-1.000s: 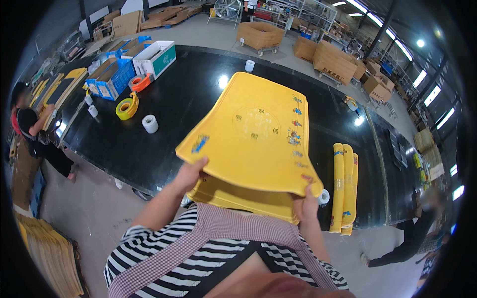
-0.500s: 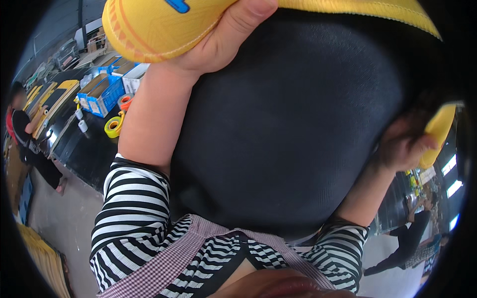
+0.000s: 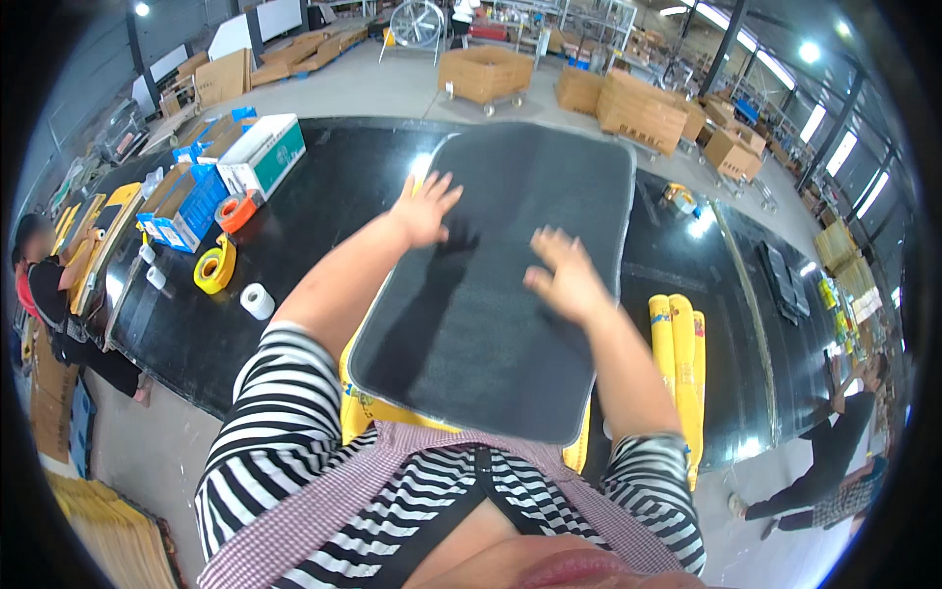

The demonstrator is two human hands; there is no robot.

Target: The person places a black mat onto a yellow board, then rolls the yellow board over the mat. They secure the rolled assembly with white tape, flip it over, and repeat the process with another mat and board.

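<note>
A mat [image 3: 491, 324] with rounded corners lies black side up on the dark table [image 3: 324, 187] in front of me. Yellow material [image 3: 388, 417] shows beneath its near and left edges. My left hand [image 3: 424, 213] is open with fingers spread, at the mat's upper left edge. Over the mat's middle right, my right hand [image 3: 569, 275] is open too, its fingers loosely apart. Neither hand grips anything; whether the palms touch the mat is hard to tell. To the right of the mat lie several rolled yellow mats [image 3: 675, 344].
At left on the table are a yellow tape roll [image 3: 215, 269], a white roll [image 3: 257, 301], an orange tape roll [image 3: 235, 211], a blue crate [image 3: 191, 211] and a green-white box [image 3: 270, 157]. People stand at far left and lower right. Cardboard boxes [image 3: 643, 110] stand beyond.
The mat, held up close with its yellow face partly showing, now lies flat, black side up. Both hands have let go of it and spread above it.
</note>
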